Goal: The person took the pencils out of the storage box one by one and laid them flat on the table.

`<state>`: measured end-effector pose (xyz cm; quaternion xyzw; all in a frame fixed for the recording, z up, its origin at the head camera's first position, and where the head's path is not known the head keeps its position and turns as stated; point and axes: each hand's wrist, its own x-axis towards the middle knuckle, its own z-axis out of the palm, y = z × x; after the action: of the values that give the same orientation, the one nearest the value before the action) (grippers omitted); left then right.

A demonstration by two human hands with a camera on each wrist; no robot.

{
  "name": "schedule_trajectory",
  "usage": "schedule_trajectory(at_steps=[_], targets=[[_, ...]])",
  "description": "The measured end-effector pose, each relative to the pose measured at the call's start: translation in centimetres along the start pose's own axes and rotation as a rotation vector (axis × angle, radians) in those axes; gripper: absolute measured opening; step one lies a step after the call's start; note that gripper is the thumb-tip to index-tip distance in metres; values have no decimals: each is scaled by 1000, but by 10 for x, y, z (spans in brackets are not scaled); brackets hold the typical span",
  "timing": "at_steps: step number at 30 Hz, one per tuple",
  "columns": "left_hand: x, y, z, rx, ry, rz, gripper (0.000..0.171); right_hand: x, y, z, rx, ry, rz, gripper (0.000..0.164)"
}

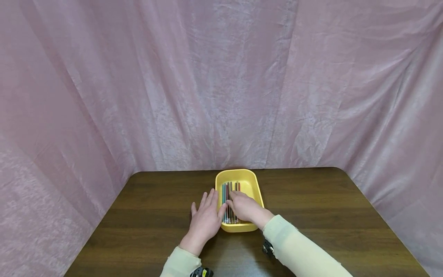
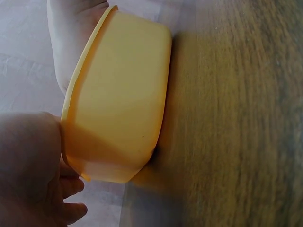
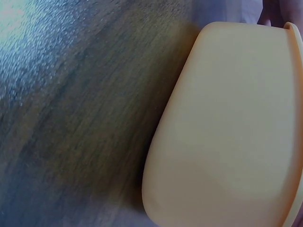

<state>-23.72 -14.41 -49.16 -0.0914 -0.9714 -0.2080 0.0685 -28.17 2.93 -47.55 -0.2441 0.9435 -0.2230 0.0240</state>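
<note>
A yellow plastic tray point(image 1: 254, 188) with rounded corners stands on the table. Inside, along its left side, lies a row of slim pencils or pens point(image 1: 226, 187) in several colours, including teal, red and dark ones. My left hand point(image 1: 205, 221) rests at the tray's left rim, fingers straight and spread, its thumb reaching over the edge toward the row. From the right, my right hand point(image 1: 246, 207) reaches into the tray, fingers extended over the row, the thumb a little apart. Two of the slim things stick out past its fingertips. In the right wrist view, the tray's outer wall point(image 3: 227, 123) hides this hand.
The brown wooden table point(image 1: 311, 207) extends on both sides of the tray. Behind it hangs a pink curtain point(image 1: 235, 96), close to the table's far edge. Black straps point(image 1: 268, 248) show at the cuffs of the pale sleeves point(image 1: 297, 246).
</note>
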Motion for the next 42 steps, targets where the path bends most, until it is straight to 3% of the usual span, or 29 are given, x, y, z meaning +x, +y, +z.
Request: schedule_trajectory(at_steps=[8,15,20,26,33,42], targets=[[0,-1,-1,-9,-3,8,67,2,5,2,59,49,-54,41],[1,-1,-1,-13,-12,8,66,-1,5,-4,-23,140,47,43],[1,0,-1,-18,-14,7,66,1,7,-6,-44,142,132,39],[-1,2,-1,-24,-5,23,67,22,47,20,-32,185,150,24],[-1,4,-1,-32,-9,28,67,56,99,55,65,169,241,37],[-1,7,1,-30,-11,32,66,52,97,48,129,171,306,45]])
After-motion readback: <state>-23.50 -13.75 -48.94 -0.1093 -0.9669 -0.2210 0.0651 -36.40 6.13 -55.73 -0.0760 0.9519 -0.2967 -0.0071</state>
